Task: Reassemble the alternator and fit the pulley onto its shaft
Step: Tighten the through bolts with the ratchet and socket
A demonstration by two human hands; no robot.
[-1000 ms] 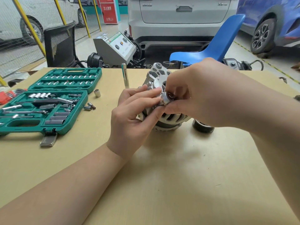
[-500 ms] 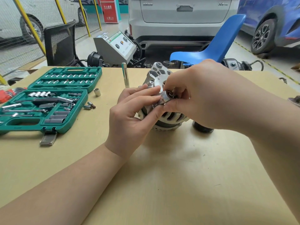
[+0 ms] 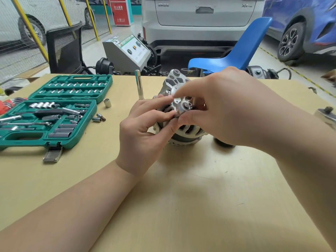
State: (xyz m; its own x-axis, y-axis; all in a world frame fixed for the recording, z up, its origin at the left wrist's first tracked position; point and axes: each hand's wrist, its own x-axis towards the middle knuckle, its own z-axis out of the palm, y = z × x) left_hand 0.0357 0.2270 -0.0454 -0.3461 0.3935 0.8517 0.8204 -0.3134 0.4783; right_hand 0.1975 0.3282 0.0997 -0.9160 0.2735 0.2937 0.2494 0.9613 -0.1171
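Barely shifted, both hands (left [image 3: 143, 131], right [image 3: 223, 110]) pinch the small metal piece [image 3: 184, 107] atop the alternator [image 3: 187, 129].

Left forearm enters from 7 o'clock, bare, running up toward centre. Left hand [image 3: 143, 131] sits back-up, wrist slightly bent, fingers curled, with index and thumb tips extended toward 2 o'clock. Right forearm enters from 4 o'clock, bare, angled toward 10 o'clock. Right hand [image 3: 223, 108] is arched, back toward camera, thumb low and index finger above, both reaching toward 9 o'clock. Fingertips of both hands meet at centre, pinching a small metal part [image 3: 184, 107] between them.
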